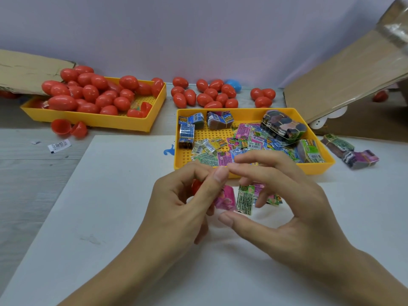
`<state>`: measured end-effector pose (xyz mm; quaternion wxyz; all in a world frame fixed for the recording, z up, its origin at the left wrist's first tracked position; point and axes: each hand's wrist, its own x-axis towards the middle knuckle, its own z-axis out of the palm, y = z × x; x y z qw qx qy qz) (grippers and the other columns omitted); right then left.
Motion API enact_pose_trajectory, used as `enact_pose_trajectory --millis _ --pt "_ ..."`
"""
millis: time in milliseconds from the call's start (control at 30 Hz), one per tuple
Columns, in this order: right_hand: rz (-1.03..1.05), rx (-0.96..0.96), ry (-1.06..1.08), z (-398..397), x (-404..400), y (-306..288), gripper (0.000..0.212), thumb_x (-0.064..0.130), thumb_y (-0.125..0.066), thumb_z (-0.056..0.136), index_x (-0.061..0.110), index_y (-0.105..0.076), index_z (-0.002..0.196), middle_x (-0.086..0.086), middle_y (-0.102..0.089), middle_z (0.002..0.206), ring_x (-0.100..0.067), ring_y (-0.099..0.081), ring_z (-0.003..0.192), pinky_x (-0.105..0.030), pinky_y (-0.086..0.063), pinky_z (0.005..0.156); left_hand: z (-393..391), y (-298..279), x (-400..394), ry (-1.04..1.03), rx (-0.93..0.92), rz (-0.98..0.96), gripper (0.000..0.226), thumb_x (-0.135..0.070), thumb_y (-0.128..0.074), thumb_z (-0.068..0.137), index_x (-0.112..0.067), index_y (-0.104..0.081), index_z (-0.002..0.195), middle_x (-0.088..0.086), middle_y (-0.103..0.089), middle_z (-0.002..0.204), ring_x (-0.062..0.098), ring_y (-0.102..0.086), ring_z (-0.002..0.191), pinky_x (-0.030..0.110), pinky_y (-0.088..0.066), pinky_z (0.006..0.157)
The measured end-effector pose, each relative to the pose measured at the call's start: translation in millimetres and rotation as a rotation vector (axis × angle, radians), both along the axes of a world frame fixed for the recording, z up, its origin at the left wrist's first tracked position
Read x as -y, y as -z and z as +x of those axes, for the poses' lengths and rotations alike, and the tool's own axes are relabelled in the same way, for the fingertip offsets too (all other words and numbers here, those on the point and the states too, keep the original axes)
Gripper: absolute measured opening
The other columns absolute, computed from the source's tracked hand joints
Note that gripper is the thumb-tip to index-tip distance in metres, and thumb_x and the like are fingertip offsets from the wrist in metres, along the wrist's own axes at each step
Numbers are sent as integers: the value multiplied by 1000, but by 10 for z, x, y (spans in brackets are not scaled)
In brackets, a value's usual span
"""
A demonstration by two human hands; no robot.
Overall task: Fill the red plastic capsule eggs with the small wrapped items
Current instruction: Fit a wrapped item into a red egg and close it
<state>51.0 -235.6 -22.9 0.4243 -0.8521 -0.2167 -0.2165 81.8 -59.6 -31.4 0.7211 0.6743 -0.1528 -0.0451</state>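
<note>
Left hand (185, 202) grips a red egg (196, 187), right hand (276, 195) pinches green packets (245, 199); packets remain in the yellow tray (318, 166).

Our two forearms reach in from below and meet at the middle. Our left hand (176, 204) has its fingers curled and thumb raised. Our right hand (284, 202) arches beside it, fingers bent, thumb stretched toward the left hand.

glossy plastic eggs (90, 93), matt cardboard flap (344, 69)
</note>
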Motion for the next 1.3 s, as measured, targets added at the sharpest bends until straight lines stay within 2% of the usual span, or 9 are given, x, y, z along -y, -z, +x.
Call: enact_pose_trajectory --millis 233,500,600,667,800,900,1100,1233,1300 --pt "312 -257 -124 -1 -11 -12 21 28 -77 78 25 -76 99 6 -74 97 -20 -69 88 -29 -54 60 9 6 -7 -8 -74 8 49 -58 -64 77 -10 -64 70 20 -51 64 19 -40 35 19 -33 34" --pt "615 -553 -205 44 14 -73 21 29 -79 68 20 -79 87 1 -75 78 -4 -67 67 -13 -50 59 22 -10 -8 16 -113 10 62 -63 -67 79 -2 -59 73 6 -50 55 20 -40 36 19 -33 35" --pt "525 -482 -131 26 4 -63 15 32 -77 74 22 -79 86 3 -76 78 -7 -71 68 -18 -52 54 22 -10 -15 32 -104 21 59 -61 -62 78 -3 -61 73 8 -52 56 21 -41 38 19 -34 35" --pt "325 -312 -57 10 -13 -30 7 26 -76 83 24 -79 88 9 -77 82 -9 -72 70 -22 -54 54 20 -11 -15 34 -97 17 56 -60 -63 79 -5 -61 71 9 -52 58 21 -40 38 19 -33 35" --pt "107 -65 -40 -16 -47 15 18 19 -74 86 18 -75 103 13 -75 92 -6 -69 73 -13 -48 58 4 -28 -2 14 -96 8 53 -57 -68 84 -7 -62 68 4 -54 54 19 -38 34 16 -32 34" --pt "41 -1 14 -20 -34 20 25 21 -75 85 18 -73 110 8 -73 93 -8 -67 71 -21 -48 48 -9 -37 1 12 -88 19 48 -56 -67 84 -14 -62 61 4 -54 55 17 -39 34 17 -32 34" --pt "20 56 61 -36 -53 37 12 12 -73 83 13 -75 95 8 -71 87 -7 -65 75 -17 -48 57 -44 -30 40 64 57 61 35 -50 -65 89 -34 -61 58 -10 -60 61 -3 -49 39 8 -37 39" --pt "226 -24 93 -12 -46 32 12 16 -71 84 25 -75 92 13 -71 82 -10 -67 71 -22 -52 55 -15 -18 -19 122 -34 -37 28 -48 -64 82 -23 -68 68 13 -59 76 24 -51 48 23 -42 40" --pt "351 -59 150 8 -21 18 14 22 -71 81 31 -74 91 14 -72 81 -12 -68 68 -26 -55 53 22 -10 -60 190 -103 -157 22 -36 -63 82 -17 -71 74 15 -62 89 27 -57 63 29 -46 46"
